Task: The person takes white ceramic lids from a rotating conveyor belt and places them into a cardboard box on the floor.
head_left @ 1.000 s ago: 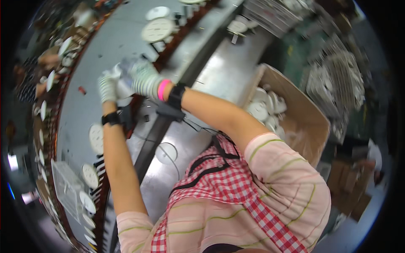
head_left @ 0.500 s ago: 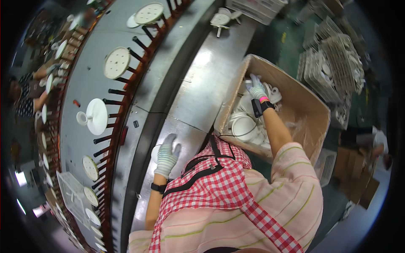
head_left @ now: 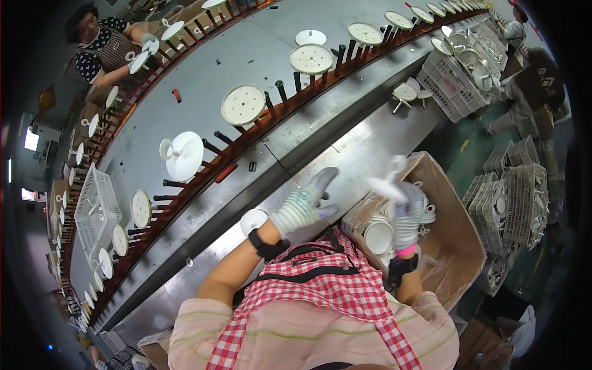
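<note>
My right hand [head_left: 409, 216], in a striped knit glove, is closed on a white disc with a ring handle [head_left: 387, 187]. It holds this piece just above the near-left rim of a cardboard box [head_left: 457, 250]; motion blurs the piece somewhat. Inside the box lie several white pieces [head_left: 377, 238], some with rings, on clear plastic lining. My left hand [head_left: 303, 206], gloved too, reaches over the metal bench [head_left: 354, 157] with fingers spread and nothing in them. Beside its wrist, a small white disc [head_left: 253, 220] rests on the bench.
Beyond the bench runs a line of dark-tipped pegs [head_left: 280, 92] carrying white discs, some perforated [head_left: 243, 105]. A clear crate [head_left: 97, 209] stands at left. White pieces [head_left: 407, 92] sit at the bench's far end, near loaded crates [head_left: 450, 86]. A co-worker [head_left: 114, 52] handles discs across the line.
My right hand has come up out of the box with a white ringed disc. My left hand has left the small disc on the bench and moved rightward. The view has turned.
</note>
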{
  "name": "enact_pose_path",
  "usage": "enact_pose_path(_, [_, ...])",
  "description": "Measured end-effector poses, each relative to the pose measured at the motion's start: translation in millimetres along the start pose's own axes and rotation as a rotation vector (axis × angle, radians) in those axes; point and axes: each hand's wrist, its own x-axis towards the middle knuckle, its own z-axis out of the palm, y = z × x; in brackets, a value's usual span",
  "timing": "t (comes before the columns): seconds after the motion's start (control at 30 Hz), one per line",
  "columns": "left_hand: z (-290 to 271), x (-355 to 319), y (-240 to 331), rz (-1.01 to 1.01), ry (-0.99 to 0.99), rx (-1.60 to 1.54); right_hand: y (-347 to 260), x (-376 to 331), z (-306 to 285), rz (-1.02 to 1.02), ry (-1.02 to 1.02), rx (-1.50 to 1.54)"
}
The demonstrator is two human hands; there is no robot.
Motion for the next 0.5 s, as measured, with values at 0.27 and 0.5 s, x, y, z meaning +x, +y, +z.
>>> enact_pose_path(0.27, [-46.4, 3.6, -8.7, 0.234, 0.023, 0.689, -60.6, 28.1, 54.8, 0.167, -0.658, 0.561])
enact_pose_path(0.5, [-62.3, -0.2, 18.5, 0.19, 0.423, 0.658, -6.5, 152.6, 154.8, 0.056, -0.255, 0.6])
